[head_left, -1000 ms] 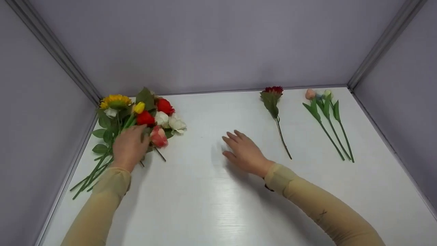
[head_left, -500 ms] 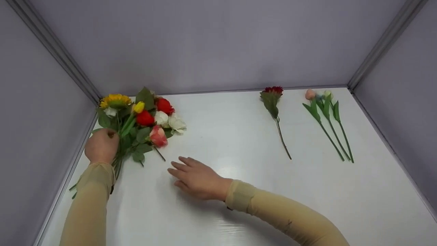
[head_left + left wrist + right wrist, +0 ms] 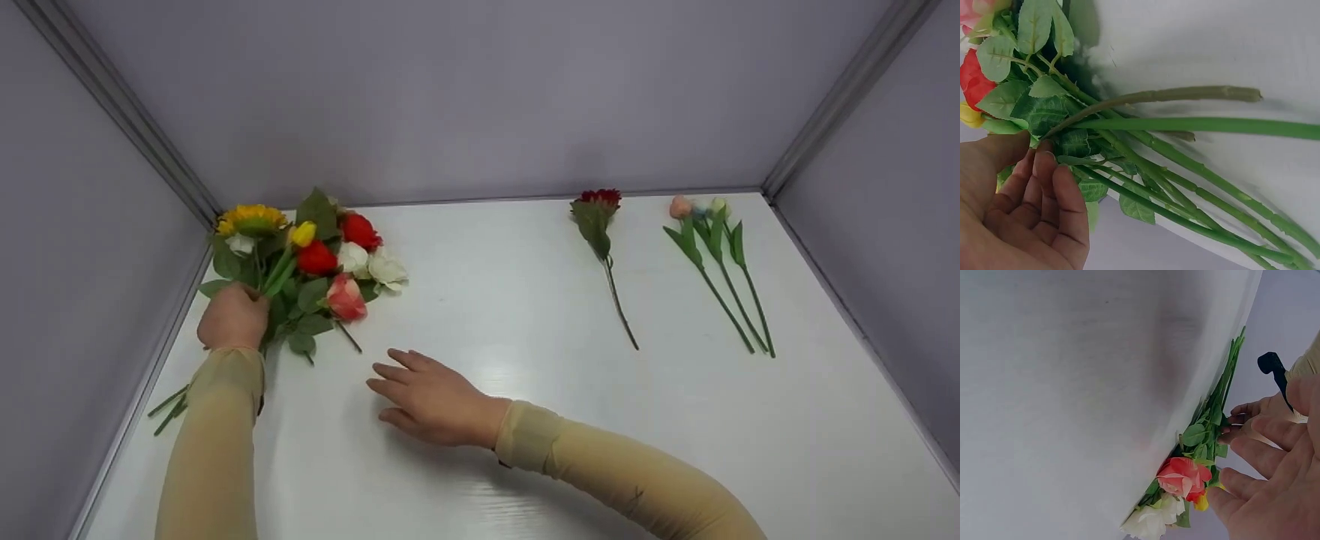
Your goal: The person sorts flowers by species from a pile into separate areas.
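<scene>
At the left of the table lies a pile of artificial flowers, with a yellow sunflower [image 3: 251, 220], a yellow tulip [image 3: 303, 234], red blooms [image 3: 316, 257], white blooms [image 3: 386, 268] and a pink rose [image 3: 346, 297]. My left hand [image 3: 234, 319] is over the stems; in the left wrist view its thumb and forefinger pinch a brownish-green flower stem [image 3: 1185, 94]. Which bloom that stem belongs to, I cannot tell. Several green stems [image 3: 1207, 169] fan out beside the fingers. My right hand [image 3: 442, 401], fingers spread and holding nothing, hovers over the table right of the pile.
A dark red flower [image 3: 600, 217] lies alone near the back, right of centre. Farther right are three tulips [image 3: 716, 255] with pale heads, side by side. Grey panels [image 3: 480, 97] enclose the white table [image 3: 510, 300] at the back and sides.
My left hand has shifted left from the pile's middle to the stems, then slightly right. My right hand has moved left and nearer me, towards the pile. The flowers at right stay put.
</scene>
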Demonstrator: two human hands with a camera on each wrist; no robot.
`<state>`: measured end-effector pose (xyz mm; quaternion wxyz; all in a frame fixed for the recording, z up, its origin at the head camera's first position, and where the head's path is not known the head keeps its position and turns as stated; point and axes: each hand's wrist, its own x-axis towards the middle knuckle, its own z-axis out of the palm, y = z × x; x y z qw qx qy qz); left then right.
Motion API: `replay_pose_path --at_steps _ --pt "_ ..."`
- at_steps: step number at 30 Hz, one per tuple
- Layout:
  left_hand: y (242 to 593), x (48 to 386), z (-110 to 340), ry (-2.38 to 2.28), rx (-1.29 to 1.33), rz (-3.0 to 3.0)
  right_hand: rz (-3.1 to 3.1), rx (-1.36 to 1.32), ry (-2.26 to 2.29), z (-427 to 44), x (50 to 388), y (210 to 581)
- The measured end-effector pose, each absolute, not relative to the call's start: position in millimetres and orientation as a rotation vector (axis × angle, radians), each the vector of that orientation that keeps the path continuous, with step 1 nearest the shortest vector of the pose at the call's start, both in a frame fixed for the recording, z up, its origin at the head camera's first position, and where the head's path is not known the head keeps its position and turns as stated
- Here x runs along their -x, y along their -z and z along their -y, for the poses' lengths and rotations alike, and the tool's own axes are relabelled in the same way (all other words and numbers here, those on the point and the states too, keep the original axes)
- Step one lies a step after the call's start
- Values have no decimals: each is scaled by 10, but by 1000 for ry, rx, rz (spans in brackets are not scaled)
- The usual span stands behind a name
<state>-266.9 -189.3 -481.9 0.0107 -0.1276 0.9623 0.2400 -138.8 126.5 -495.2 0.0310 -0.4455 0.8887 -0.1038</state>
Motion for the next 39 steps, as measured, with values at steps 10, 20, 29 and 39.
replay_pose_path --at_steps 10,20,29,39 --pt "4838 2738 1927 -749 447 -2915 -2745 1350 324 -1325 1398 5003" --pt "4693 2623 1955 -1017 454 -2844 -2762 1321 346 -1370 1415 5026" --pt "4412 2612 1740 -1335 388 -2664 -2780 1214 452 -1526 1504 5035" --pt "4314 2605 995 -1641 194 -2287 -2735 789 982 -1833 1633 4979"
